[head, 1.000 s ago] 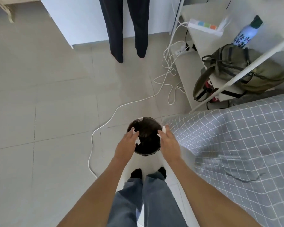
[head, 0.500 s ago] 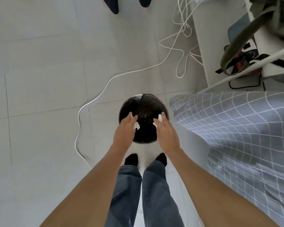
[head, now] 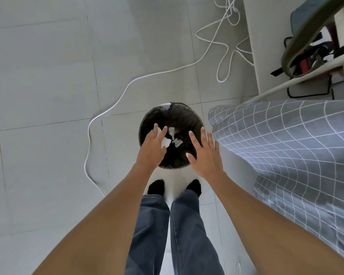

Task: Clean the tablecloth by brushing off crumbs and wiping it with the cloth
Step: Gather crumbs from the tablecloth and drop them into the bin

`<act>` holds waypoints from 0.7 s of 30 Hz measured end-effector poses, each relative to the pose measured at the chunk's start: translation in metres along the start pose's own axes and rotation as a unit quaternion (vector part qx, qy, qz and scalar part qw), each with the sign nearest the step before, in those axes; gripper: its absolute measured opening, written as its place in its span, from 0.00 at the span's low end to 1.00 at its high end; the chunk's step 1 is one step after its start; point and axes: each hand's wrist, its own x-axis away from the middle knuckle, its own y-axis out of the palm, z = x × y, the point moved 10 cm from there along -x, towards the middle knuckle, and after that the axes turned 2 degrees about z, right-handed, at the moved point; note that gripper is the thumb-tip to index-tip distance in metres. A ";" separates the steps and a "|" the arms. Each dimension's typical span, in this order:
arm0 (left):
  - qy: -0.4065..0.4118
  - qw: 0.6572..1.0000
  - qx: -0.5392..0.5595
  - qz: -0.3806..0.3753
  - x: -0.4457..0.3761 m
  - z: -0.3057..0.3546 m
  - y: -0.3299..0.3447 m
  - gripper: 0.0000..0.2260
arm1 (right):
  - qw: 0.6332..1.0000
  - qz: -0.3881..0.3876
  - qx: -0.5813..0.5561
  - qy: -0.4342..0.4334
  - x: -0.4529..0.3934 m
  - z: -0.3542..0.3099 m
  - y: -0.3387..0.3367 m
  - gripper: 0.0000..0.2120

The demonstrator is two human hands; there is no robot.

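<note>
Left hand (head: 154,147): fingers spread, over bin (head: 147,124).
Right hand (head: 205,153): open, empty.
Risk: paper scraps (head: 172,136) drifting past rim onto floor (head: 48,96).

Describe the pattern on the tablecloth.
Grey tablecloth with a thin white grid of squares, shown in the head view.

Bin (head: 147,124) near rim hidden behind hands, white scraps (head: 171,131) blurred, bag (head: 314,54) cut off at right edge

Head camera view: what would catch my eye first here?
Two bare hands, left hand and right hand, spread open over a round black-lined bin on the tiled floor, white scraps dropping inside. To the right hangs a grey checked tablecloth.
</note>
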 end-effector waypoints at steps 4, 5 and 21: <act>-0.017 0.999 -0.018 -0.044 -0.005 -0.002 0.012 0.36 | 1.000 -0.002 0.003 0.014 -0.001 0.008 -0.004 0.34; -0.024 0.998 -0.033 -0.048 -0.005 -0.004 0.011 0.37 | 1.000 0.001 0.001 0.014 -0.001 0.008 -0.006 0.34; -0.009 0.991 -0.131 -0.016 0.041 0.036 -0.090 0.33 | 0.998 0.046 -0.019 0.050 0.048 -0.016 -0.119 0.32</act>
